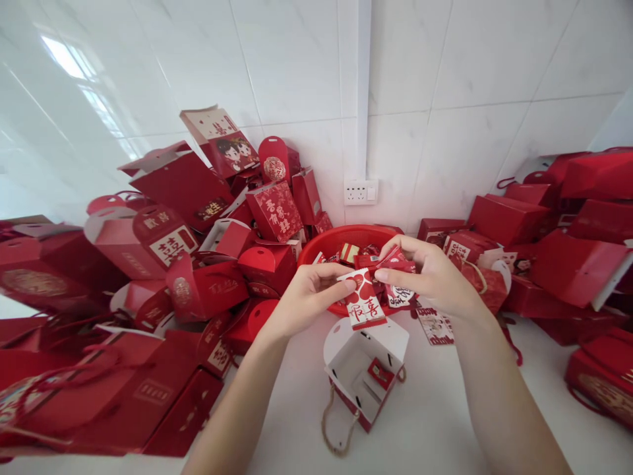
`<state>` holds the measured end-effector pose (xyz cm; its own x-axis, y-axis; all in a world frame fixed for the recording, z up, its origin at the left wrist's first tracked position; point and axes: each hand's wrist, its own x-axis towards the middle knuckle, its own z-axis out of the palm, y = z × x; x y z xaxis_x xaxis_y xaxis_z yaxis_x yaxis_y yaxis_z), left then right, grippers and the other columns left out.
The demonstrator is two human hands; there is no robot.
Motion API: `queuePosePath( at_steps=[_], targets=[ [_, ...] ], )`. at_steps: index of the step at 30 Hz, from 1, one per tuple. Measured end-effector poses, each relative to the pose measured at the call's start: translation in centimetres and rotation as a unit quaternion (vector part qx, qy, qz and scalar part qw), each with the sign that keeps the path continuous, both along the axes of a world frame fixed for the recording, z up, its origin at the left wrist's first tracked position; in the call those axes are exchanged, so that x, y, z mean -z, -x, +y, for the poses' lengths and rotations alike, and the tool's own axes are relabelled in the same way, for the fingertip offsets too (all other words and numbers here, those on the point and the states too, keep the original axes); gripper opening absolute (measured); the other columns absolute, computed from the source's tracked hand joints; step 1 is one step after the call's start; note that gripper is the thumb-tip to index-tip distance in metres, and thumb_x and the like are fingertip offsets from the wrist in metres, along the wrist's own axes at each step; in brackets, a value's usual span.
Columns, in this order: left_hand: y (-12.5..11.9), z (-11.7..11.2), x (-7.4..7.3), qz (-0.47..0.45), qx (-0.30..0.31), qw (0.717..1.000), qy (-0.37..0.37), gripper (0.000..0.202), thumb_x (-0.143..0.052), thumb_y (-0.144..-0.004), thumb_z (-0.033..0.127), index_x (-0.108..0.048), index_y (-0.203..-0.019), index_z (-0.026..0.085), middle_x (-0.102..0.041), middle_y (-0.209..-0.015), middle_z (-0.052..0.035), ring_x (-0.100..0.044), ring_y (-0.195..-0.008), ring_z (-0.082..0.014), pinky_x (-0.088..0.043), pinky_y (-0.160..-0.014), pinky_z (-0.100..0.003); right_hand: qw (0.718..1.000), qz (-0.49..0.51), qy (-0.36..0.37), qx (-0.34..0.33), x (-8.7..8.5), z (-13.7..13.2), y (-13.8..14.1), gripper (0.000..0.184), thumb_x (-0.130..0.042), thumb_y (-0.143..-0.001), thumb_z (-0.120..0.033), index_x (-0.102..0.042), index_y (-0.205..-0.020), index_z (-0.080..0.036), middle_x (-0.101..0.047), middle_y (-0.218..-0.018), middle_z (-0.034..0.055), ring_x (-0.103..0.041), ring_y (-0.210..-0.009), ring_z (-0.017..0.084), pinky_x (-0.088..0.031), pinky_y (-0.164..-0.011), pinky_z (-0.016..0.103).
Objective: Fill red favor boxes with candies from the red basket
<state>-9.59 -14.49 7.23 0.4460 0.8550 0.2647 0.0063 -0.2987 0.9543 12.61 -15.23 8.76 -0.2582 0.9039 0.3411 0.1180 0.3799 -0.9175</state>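
Note:
Between the thumb and fingers of my left hand (pixel 319 290) is a small white and red packet (pixel 363 305) with printed characters. My right hand (pixel 428 270) pinches red and white packets (pixel 399 293), one partly covered by the fingers; how many it holds I cannot tell. Both hands are over the near rim of a red plastic basket (pixel 316 243) that contains several small wrapped items. Just below them stands an open gift box (pixel 363 369), white inside, with rope handles and a small red item (pixel 380 373) at its bottom.
Red gift boxes (pixel 198 284) are piled high on the left, and another pile of red boxes (pixel 568 251) fills the right. A flat printed piece (pixel 435 324) lies right of the basket. Behind is a tiled wall with a socket (pixel 361 192).

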Motion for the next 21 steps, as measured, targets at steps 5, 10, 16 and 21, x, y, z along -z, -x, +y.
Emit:
queuePosePath(
  at_steps=[5,10,16,21],
  targets=[
    [0.3,0.2,0.4,0.186,0.110,0.975,-0.059,0.020,-0.069,-0.088,0.027,-0.079,-0.098,0.013,-0.077,-0.089,-0.0069,-0.068,-0.079,-0.0169,-0.053,-0.073,-0.025,1.000,0.001,-0.010,0.005,0.1,0.1,0.0,0.024,-0.080,-0.078,-0.033,-0.060,-0.084,-0.021,-0.051,-0.064,-0.0073,-0.046,-0.058,0.010,-0.037,-0.054,0.024],
    [-0.1,0.5,0.8,0.362,0.177,0.911,-0.086,0.021,-0.066,-0.086,0.016,-0.078,-0.102,0.013,-0.078,-0.088,-0.0053,-0.069,-0.076,-0.0162,-0.049,-0.069,-0.022,1.000,-0.014,-0.016,-0.012,0.1,0.0,0.4,0.025,-0.081,-0.077,-0.033,-0.060,-0.083,-0.020,-0.049,-0.064,-0.0077,-0.044,-0.057,0.010,-0.035,-0.054,0.024],
    [-0.2,0.6,0.7,0.326,0.109,0.928,-0.145,0.025,-0.067,-0.086,0.019,-0.075,-0.109,0.015,-0.077,-0.095,-0.0059,-0.068,-0.082,-0.0175,-0.050,-0.075,-0.025,0.999,-0.046,-0.016,-0.017,0.1,-0.1,0.8,0.019,-0.076,-0.079,-0.029,-0.059,-0.083,-0.021,-0.047,-0.065,-0.0075,-0.045,-0.059,0.011,-0.037,-0.055,0.025],
    [-0.5,0.2,0.7,0.171,0.117,0.973,-0.102,0.027,-0.068,-0.091,0.039,-0.076,-0.094,0.013,-0.075,-0.086,-0.0069,-0.067,-0.080,-0.0187,-0.053,-0.075,-0.028,0.998,-0.052,-0.029,0.004,0.4,-0.3,2.1,0.022,-0.075,-0.080,-0.033,-0.056,-0.080,-0.021,-0.051,-0.068,-0.0051,-0.048,-0.062,0.013,-0.041,-0.057,0.026]
  ],
)
